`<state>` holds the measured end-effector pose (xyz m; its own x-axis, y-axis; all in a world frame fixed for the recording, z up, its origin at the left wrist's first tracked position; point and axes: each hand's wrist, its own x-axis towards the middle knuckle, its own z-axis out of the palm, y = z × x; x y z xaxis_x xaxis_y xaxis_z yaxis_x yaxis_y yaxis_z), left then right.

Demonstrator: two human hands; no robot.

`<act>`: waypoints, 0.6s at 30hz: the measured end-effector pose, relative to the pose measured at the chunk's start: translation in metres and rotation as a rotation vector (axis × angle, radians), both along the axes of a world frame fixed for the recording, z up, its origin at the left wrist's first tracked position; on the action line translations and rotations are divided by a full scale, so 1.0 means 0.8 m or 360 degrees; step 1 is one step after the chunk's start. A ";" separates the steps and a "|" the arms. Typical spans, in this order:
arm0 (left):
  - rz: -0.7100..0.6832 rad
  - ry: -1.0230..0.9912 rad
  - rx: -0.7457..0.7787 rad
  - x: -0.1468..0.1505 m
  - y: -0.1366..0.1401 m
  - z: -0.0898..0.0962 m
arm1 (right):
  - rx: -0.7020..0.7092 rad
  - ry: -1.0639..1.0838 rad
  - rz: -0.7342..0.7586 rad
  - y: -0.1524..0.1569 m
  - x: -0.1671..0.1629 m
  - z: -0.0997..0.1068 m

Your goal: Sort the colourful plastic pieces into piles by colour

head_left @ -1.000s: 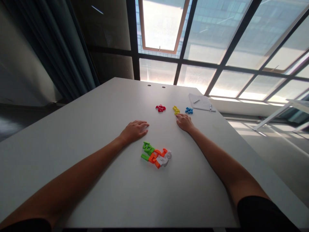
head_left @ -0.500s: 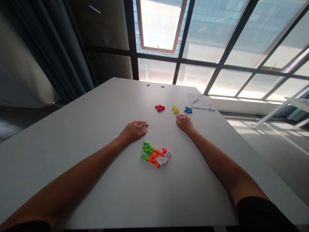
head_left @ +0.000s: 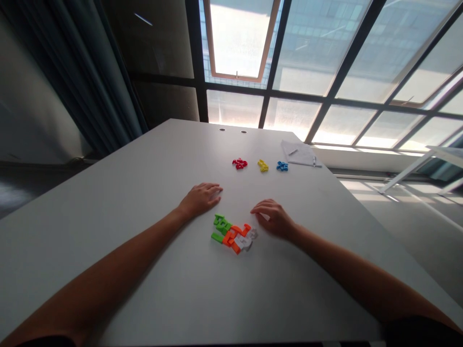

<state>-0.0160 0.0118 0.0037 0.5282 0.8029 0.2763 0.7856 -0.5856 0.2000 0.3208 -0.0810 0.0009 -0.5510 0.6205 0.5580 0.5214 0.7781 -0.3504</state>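
My left hand (head_left: pixel 202 198) rests on the white table (head_left: pixel 173 284) with its fingers stretched out and nothing in it. Just in front of it, on the near side, lies a pile of small plastic pieces: green ones (head_left: pixel 222 224) at the left, orange ones (head_left: pixel 229 237) in the middle and white ones (head_left: pixel 244 242) at the right. My right hand (head_left: pixel 275 219) is just beyond the white pieces, to their right. Its fingers are loosely bent, with a gap between thumb and fingers, and I see nothing held. It does not touch the pile.
Farther back sit three small heaps: red pieces (head_left: pixel 239 164), yellow pieces (head_left: pixel 263 166) and blue pieces (head_left: pixel 282 166). Behind the blue heap, a sheet of paper (head_left: pixel 302 153) carries a pen (head_left: pixel 292 152). Two round holes are set near the far edge. Windows rise beyond it.
My right hand has moved back toward me and slightly left, from beside the yellow heap to near the white pieces. My left hand and the piles stay put.
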 end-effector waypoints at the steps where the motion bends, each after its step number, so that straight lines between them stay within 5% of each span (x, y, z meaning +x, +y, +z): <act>1: -0.0002 -0.0002 0.0000 0.000 0.000 0.000 | 0.0011 0.0032 0.0170 -0.005 -0.006 0.006; 4: -0.0008 0.0009 -0.0002 -0.001 0.002 -0.002 | 0.0049 -0.0018 0.0471 -0.012 -0.017 0.020; 7: -0.0020 0.0014 0.0004 -0.002 0.003 -0.003 | 0.0117 -0.0112 0.0402 -0.006 -0.011 0.024; 12: -0.0019 0.0008 0.0004 -0.002 0.004 -0.003 | 0.0087 -0.0271 -0.0116 0.021 0.015 0.007; 18: -0.0019 0.0011 0.0004 -0.002 0.004 -0.003 | -0.0204 -0.0533 -0.0775 0.039 0.022 -0.001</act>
